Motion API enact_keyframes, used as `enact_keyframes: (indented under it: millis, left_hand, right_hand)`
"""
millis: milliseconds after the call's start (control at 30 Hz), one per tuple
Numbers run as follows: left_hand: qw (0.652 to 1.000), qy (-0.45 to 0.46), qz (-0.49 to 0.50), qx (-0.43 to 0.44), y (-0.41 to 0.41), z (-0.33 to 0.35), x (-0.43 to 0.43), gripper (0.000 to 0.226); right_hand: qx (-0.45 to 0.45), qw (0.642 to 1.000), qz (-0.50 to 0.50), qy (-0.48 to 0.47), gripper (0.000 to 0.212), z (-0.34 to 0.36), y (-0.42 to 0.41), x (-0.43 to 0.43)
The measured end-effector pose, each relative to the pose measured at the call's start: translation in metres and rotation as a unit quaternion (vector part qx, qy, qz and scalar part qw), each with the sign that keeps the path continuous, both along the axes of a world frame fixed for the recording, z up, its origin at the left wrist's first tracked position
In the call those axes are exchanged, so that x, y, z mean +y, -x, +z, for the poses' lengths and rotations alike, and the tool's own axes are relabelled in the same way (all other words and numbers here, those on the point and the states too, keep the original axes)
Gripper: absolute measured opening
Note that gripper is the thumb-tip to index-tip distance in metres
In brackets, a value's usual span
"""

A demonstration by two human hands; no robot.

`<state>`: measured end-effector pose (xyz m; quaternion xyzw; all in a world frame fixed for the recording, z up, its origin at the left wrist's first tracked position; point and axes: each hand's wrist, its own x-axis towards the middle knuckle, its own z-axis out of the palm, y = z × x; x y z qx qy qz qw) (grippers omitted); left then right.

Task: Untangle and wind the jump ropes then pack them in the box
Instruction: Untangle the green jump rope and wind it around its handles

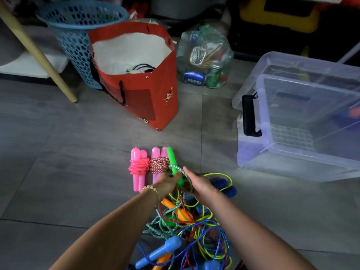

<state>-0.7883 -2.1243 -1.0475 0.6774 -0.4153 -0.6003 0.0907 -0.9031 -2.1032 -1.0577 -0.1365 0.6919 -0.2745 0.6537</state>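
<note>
Tangled ropes (191,227): heaped left of box (253,156), nearest viewer; likely light, limp, snag-prone. Left hand (167,184) fingers wrapped round green handle (172,158): rigid, best hold. Right hand (202,185) fingers pinch braided green cord (187,179), looping it on handle. Two wound bundles (158,164) farther left of box.

Dim indoor light, brightest on the floor (214,121) just beyond the gripping left hand (167,183); farther off, all sinks into shadow. Everything is soft, and the edges bend.

Bare forearms, beaded bracelet (151,189) on left wrist
</note>
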Motion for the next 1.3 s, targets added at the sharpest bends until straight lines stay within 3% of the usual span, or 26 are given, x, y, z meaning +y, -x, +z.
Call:
enact_keyframes:
  millis: [100,267,433,667,767,867,967,1067,1100,1200,1300]
  left_hand:
    - [0.995,0.035,0.065,0.065,0.006,0.031,-0.011,0.031]
    - [0.991,0.096,-0.082,0.05,-0.002,0.114,-0.023,0.023]
    - [0.968,0.204,-0.104,0.107,-0.01,0.216,-0.005,0.036]
    - [0.909,0.328,-0.188,0.177,-0.013,0.344,0.066,0.015]
    - [0.895,0.349,-0.181,0.21,-0.014,0.384,0.093,0.022]
    - [0.897,0.361,-0.192,0.168,-0.015,0.418,0.113,0.037]
    - [0.896,0.37,-0.231,0.084,-0.019,0.434,0.126,0.04]
    - [0.873,0.391,-0.293,-0.006,-0.023,0.434,0.136,0.039]
    - [0.867,0.395,-0.303,-0.019,-0.025,0.432,0.138,0.038]
    - [0.869,0.398,-0.294,-0.019,-0.029,0.428,0.143,0.042]
    - [0.88,0.412,-0.235,0.015,-0.036,0.424,0.145,0.042]
  right_hand:
    - [-0.007,0.997,0.005,0.071,0.044,0.031,-0.004,-0.003]
    - [0.023,0.986,0.026,0.165,0.03,0.124,0.004,0.0]
    - [0.07,0.957,0.053,0.275,0.016,0.228,0.016,0.021]
    - [0.086,0.917,0.014,0.388,0.028,0.356,0.026,0.08]
    - [0.061,0.905,-0.034,0.419,0.031,0.396,0.027,0.105]
    - [0.109,0.886,-0.052,0.448,0.02,0.423,0.025,0.124]
    - [0.21,0.841,-0.053,0.496,0.007,0.434,0.024,0.14]
    - [0.35,0.775,0.036,0.525,0.014,0.437,0.024,0.152]
    - [0.351,0.773,0.088,0.522,0.012,0.438,0.025,0.156]
    - [0.279,0.823,0.223,0.442,0.017,0.437,0.024,0.167]
    - [0.271,0.832,0.237,0.421,0.02,0.426,0.027,0.173]
